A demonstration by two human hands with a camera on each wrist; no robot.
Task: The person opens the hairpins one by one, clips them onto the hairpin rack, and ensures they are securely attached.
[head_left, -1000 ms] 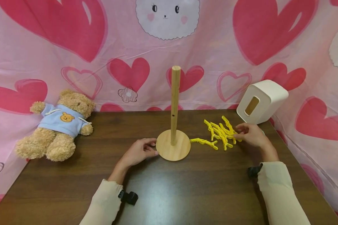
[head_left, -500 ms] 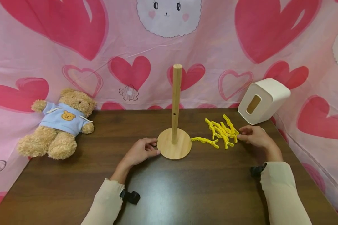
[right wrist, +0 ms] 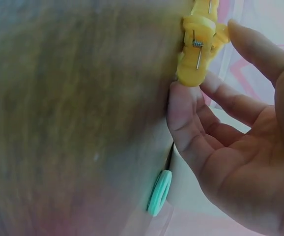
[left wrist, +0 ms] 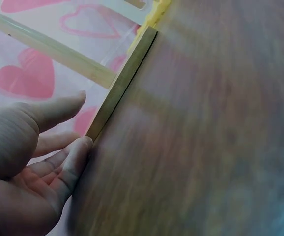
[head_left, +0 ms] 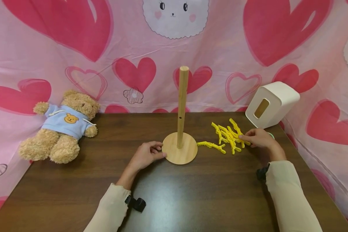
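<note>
A wooden stand with a round base (head_left: 188, 154) and an upright pole (head_left: 182, 106) stands mid-table. My left hand (head_left: 148, 156) is at the base's left edge; in the left wrist view a fingertip touches the rim (left wrist: 120, 91) while the thumb (left wrist: 63, 108) stands apart from it. Several yellow spring clips (head_left: 227, 135) lie in a heap right of the stand. One separate yellow clip (head_left: 211, 145) lies by the base. My right hand (head_left: 259, 140) is at the heap's right side, its thumb (right wrist: 260, 49) touching a clip (right wrist: 197, 49) with a metal spring. Some fingertips are hidden behind it.
A teddy bear (head_left: 66, 125) in a blue hoodie leans at the back left. A white box (head_left: 272, 103) with a slot stands tilted at the back right. Near my right wrist lies a mint-green ring-shaped thing (right wrist: 154, 199). A heart-patterned cloth (head_left: 150, 42) hangs behind the table.
My right hand drew back slightly from the heap, then returned leftward onto it; a clip end shows again under the thumb. The left hand stays at the base. The view shifted slightly.
</note>
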